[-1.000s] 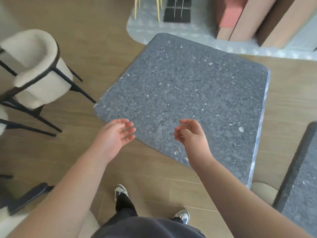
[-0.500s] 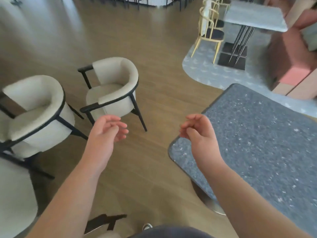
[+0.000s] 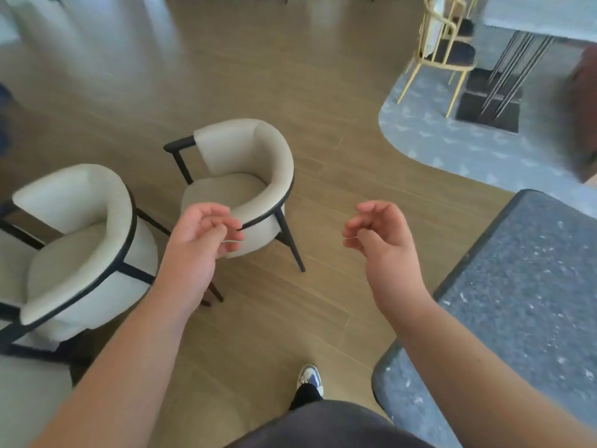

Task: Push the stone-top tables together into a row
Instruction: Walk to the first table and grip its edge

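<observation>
Floor: brown wood-plank floor (image 3: 290, 92) fills most of the view; a pale grey patterned rug (image 3: 452, 147) with a curved edge lies at far right.
Task thing: dark grey speckled stone-top table (image 3: 523, 286) with rounded corners stands at right, its worktop cut off by the right and near edges; its base is hidden.
Left hand: left hand (image 3: 198, 244) hangs in the air over the floor, fingers (image 3: 226, 232) loosely curled, grasping nothing, well apart from the table.
Right hand: right hand (image 3: 381, 244) hangs just left of the table's edge, not touching it, fingers loosely curled and empty.
In the way: cream upholstered tub chair with black metal frame (image 3: 245, 182) stands just beyond the left hand; a second cream tub chair (image 3: 74, 250) sits at left, partly cut off.
Far right: gold wire-frame chair (image 3: 442, 50) stands on the rug beside a pale-topped table with thin metal rod legs (image 3: 517, 59), its top mostly cut off.
Near edge: one sneaker (image 3: 310, 376) and a dark trouser leg show.
Hard to make out: blurred dark shape at far right edge.
</observation>
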